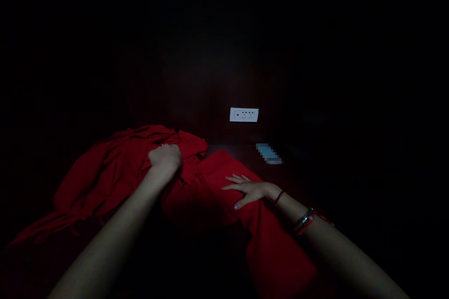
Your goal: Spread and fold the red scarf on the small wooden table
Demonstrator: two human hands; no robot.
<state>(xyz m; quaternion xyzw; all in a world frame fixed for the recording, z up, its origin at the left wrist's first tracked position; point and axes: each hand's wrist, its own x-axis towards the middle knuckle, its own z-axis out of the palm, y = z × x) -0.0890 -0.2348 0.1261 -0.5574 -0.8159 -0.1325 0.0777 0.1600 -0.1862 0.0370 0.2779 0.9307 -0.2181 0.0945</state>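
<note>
I have a narrow gap between cloth (212, 173) and phone (268, 153); the wall (206, 88) behind bars my way, and darkness hides the right.

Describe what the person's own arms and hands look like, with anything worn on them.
The left forearm and right forearm show no sleeves. Below the right hand sit a thin dark wristband, a silvery bracelet and a red bracelet. The left hand wears no glove, and its wrist no bracelet.
</note>
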